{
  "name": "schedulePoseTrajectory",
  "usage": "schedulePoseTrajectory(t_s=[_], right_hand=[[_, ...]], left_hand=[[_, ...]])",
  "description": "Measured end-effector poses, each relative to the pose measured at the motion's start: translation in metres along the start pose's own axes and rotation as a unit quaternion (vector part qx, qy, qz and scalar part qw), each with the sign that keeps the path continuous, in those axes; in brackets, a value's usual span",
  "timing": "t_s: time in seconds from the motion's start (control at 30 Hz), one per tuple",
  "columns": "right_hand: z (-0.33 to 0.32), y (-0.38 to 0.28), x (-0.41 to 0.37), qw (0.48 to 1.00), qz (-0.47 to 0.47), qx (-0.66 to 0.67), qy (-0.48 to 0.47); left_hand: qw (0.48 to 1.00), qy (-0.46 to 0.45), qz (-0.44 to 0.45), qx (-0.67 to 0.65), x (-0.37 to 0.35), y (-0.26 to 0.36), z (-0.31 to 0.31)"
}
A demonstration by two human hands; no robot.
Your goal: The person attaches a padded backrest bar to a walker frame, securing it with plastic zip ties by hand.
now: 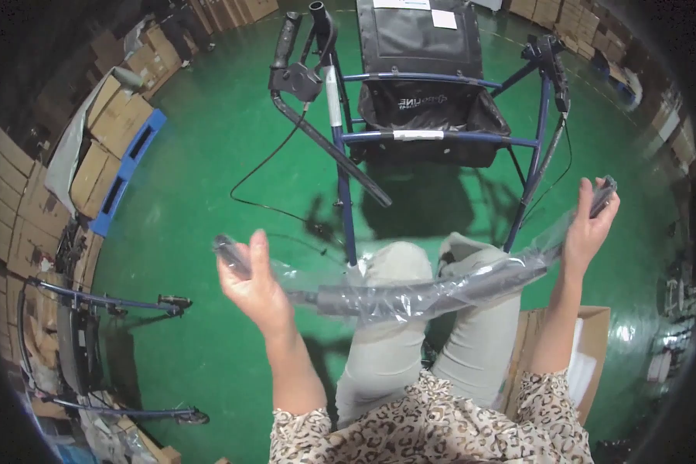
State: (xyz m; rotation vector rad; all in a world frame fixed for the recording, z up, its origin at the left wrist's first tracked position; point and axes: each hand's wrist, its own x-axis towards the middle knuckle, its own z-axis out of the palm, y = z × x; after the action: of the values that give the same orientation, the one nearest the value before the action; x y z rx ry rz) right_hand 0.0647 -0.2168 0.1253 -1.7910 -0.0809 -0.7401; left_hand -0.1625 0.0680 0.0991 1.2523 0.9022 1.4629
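Observation:
A padded backrest bar (417,301), dark and gently curved, lies across my lap in clear plastic wrap. Its left end is in my left hand (257,290), with the fingers curled behind it and the thumb up. My right hand (590,228) grips the other end, held higher, so the bar slopes up to the right. In front of my knees stands a blue walker frame (346,205) with a black bag (421,108) between its sides. A black brake handle (292,81) on a slanting tube is at its left, its cable hanging in a loop.
An open cardboard box (595,332) is by my right leg. To the left are another walker frame (108,298) and cartons (104,166) on a blue pallet (124,182). More boxes line the edges of the green floor (201,162).

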Motion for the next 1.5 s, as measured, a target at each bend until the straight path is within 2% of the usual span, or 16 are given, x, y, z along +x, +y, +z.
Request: schedulePoseTrajectory(t_s=[0.13,0.23,0.33,0.43,0.53,0.63,0.73,0.83,0.93,1.0,1.03,1.13,1.2,1.3,1.4,1.5], right_hand=[[0.031,0.031,0.015,0.995,-0.021,0.073,0.056],[0.066,0.073,0.021,0.995,0.021,0.081,0.061],[0.100,0.125,0.017,0.996,0.082,0.025,-0.028],[0.120,0.187,0.006,0.984,0.102,-0.046,-0.141],[0.115,0.233,0.002,0.962,0.009,-0.202,-0.183],[0.108,0.255,0.012,0.962,-0.027,-0.220,-0.157],[0.097,0.261,0.027,0.966,-0.015,-0.218,-0.137],[0.085,0.258,0.036,0.963,0.028,-0.223,-0.148],[0.080,0.251,0.039,0.966,0.044,-0.193,-0.167],[0.081,0.255,0.043,0.962,0.035,-0.205,-0.178],[0.082,0.261,0.044,0.961,0.035,-0.208,-0.179],[0.089,0.288,0.045,0.962,-0.023,-0.213,-0.168],[0.088,0.286,0.044,0.961,-0.020,-0.212,-0.176],[0.085,0.288,0.047,0.958,-0.008,-0.221,-0.183],[0.082,0.288,0.050,0.956,-0.003,-0.231,-0.182],[0.081,0.296,0.052,0.957,-0.006,-0.222,-0.185]], left_hand=[[0.996,0.031,0.075,-0.023,0.016,0.028,0.010],[0.990,-0.016,0.135,-0.028,0.029,0.027,0.037],[0.987,-0.088,0.138,0.003,0.042,-0.009,0.061],[0.985,-0.133,0.101,0.045,0.045,-0.065,0.072],[0.990,-0.121,0.037,0.058,0.031,-0.111,0.084],[0.988,-0.131,-0.002,0.077,0.019,-0.145,0.091],[0.985,-0.163,-0.028,0.051,0.014,-0.180,0.104],[0.976,-0.181,-0.074,0.097,0.005,-0.199,0.115],[0.964,-0.190,-0.075,0.169,0.004,-0.210,0.123],[0.930,-0.178,0.031,0.321,0.008,-0.217,0.125],[0.916,-0.176,0.060,0.357,0.010,-0.222,0.128],[0.900,-0.172,0.076,0.394,0.012,-0.234,0.131],[0.933,-0.207,-0.013,0.295,0.008,-0.224,0.134],[0.945,-0.218,-0.115,0.215,0.007,-0.228,0.137],[0.938,-0.216,-0.164,0.214,0.010,-0.241,0.137],[0.940,-0.202,-0.158,0.225,0.011,-0.248,0.142]])
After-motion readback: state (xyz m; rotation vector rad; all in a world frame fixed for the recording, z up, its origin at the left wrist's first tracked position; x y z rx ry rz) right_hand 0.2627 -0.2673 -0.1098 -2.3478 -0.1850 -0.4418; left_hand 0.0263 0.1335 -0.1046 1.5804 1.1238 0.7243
